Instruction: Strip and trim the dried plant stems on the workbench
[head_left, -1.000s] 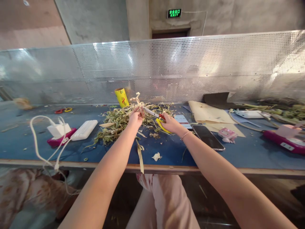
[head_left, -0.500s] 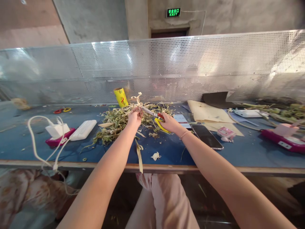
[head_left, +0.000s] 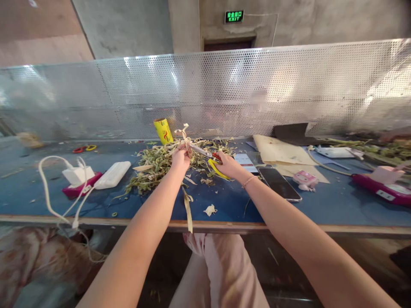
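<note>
Above a pile of dried green and pale plant strips point(head_left: 154, 164), my left hand point(head_left: 181, 155) is closed around a small bunch of pale curled strips point(head_left: 184, 133). My right hand point(head_left: 226, 164) grips scissors with red and yellow handles point(head_left: 218, 169). Their blades point left and reach the strips beside my left fingers; whether they are parted is hard to tell. A long pale strip point(head_left: 188, 211) hangs over the table's front edge, below my left hand. A white scrap point(head_left: 210, 210) lies near that edge.
Behind the pile stands a yellow roll point(head_left: 163, 131) before a perforated metal screen point(head_left: 231, 94). A power bank point(head_left: 113, 175) and corded power strip point(head_left: 81, 185) lie left. Phones point(head_left: 280, 184), a pink case point(head_left: 305, 180) and brown paper point(head_left: 282, 149) lie right.
The pale strips above my left hand have shifted slightly to the left. Both hands stay in nearly the same place, with the scissors still at the strips.
</note>
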Motion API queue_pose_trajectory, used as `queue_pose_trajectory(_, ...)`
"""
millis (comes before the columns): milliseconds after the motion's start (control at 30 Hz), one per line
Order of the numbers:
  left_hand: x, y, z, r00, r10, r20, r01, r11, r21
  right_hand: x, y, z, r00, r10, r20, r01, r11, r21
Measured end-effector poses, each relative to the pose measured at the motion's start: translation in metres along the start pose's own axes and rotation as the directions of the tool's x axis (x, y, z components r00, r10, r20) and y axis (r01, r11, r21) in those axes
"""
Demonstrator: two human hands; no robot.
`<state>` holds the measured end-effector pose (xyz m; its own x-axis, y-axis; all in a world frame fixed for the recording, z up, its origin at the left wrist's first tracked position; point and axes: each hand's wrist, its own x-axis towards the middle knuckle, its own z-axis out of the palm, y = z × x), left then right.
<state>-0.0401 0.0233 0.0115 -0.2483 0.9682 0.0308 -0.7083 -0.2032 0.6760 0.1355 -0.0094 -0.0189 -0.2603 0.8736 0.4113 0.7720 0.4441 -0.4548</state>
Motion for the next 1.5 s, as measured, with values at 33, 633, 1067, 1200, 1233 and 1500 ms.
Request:
queue_pose_trajectory(33, 0.000, 0.000, 0.000, 1.000, -0.002, 0.006, 0.002, 1.000, 0.006, 0.000, 0.000, 0.000, 1.000, -0.002, 0.001, 0.002, 1.000, 0.006)
queue_pose_trajectory(633, -0.003, -0.004, 0.003, 0.999, 0.039, -0.022, -0.036, 0.995, 0.091, 0.001, 0.001, 0.001, 1.000, -0.015, -0.020, 0.015, 1.000, -0.020)
queue_pose_trajectory(1067, -0.007, -0.001, 0.005, 1.000, -0.006, -0.024, 0.008, 0.997, 0.074, 0.007, 0.010, 0.006, 0.999, 0.000, 0.032, -0.001, 1.000, 0.017)
queue_pose_trajectory(1200, -0.006, -0.001, 0.004, 1.000, -0.004, -0.012, 0.005, 0.998, 0.068, 0.005, 0.005, 0.002, 0.999, -0.002, 0.048, 0.000, 0.999, 0.054)
queue_pose_trajectory(1233, -0.006, -0.001, 0.004, 1.000, -0.004, -0.008, 0.004, 0.998, 0.066, 0.004, 0.003, 0.001, 0.999, 0.001, 0.054, -0.004, 0.998, 0.059)
queue_pose_trajectory(1500, -0.004, -0.002, 0.002, 1.000, -0.002, 0.008, 0.001, 0.997, 0.073, 0.001, -0.008, -0.011, 0.994, 0.058, 0.092, -0.065, 0.995, 0.074)
